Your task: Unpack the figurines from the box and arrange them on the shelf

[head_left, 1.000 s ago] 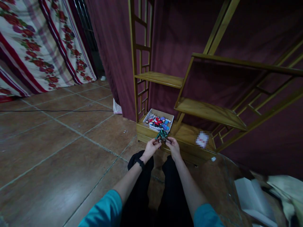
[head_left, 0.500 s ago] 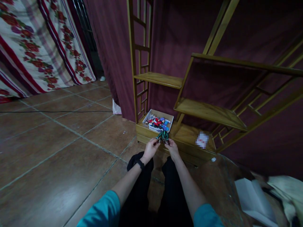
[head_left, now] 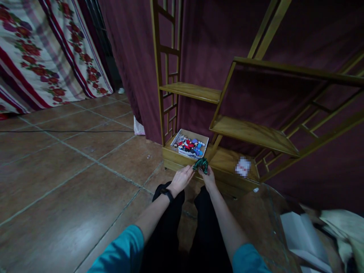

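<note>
Both of my hands are out over my knees, in front of the low wooden cabinet. Between them is a small shiny dark green figure point(head_left: 201, 165), probably a toy; its exact shape is too small to make out. My right hand point(head_left: 209, 178) grips it from the right and below. At its left edge, the fingers of my left hand point(head_left: 183, 179) are closed and pinch it. Just beyond the figure, a shallow white box point(head_left: 178, 151) stands on the cabinet, full of small colourful figures point(head_left: 189, 145) in red, blue, purple and black.
A wooden shelf unit point(head_left: 193, 92) rises ahead against a maroon curtain point(head_left: 199, 45). A blurred white card point(head_left: 243, 167) lies on its base at the right. White packaging point(head_left: 304, 235) sits on the floor at lower right. A thin black cable point(head_left: 71, 131) crosses the tiles at left.
The green figure has been turned between my hands and shifted slightly right. My left hand has rolled so that its back shows more. The camera view has tilted a little.
</note>
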Tool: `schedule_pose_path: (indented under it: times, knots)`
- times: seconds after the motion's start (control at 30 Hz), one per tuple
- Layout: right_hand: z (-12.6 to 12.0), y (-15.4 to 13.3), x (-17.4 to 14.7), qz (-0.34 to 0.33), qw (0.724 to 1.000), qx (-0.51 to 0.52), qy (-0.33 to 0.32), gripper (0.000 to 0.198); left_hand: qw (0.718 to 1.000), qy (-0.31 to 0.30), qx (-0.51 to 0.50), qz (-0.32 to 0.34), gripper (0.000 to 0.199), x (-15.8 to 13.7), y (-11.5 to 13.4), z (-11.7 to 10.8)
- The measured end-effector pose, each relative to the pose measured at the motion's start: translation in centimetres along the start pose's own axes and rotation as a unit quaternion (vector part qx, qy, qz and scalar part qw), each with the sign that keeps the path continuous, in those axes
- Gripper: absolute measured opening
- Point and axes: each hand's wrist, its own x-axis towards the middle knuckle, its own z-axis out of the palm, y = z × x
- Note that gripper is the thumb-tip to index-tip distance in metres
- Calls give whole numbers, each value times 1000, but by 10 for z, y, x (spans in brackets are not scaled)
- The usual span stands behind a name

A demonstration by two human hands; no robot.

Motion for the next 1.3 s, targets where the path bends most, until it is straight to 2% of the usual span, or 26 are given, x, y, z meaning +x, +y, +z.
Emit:
schedule_pose_path:
  times: [0.27, 0.73, 0.9, 1.17, 1.3]
  knots:
    - [-4, -7, -4, -48, 999, 16, -5, 33, 992, -35, 97, 67, 36, -1, 2, -1]
    - [-10, -12, -7, -40, 999, 19, -25, 43, 994, -43, 66, 70, 46, -5, 0, 4]
    - [-10, -18, -9, -47, 998, 7, -30, 40, 993, -33, 77, 86, 48, -6, 0, 4]
    - [-10, -19, -10, -32, 999, 6, -41, 36, 998, -5, 44, 52, 39, -5, 11, -4]
    - [-11, -16, -9, 3, 999, 32, -32, 35, 1000, 6, 24, 17, 36, -4, 24, -7]
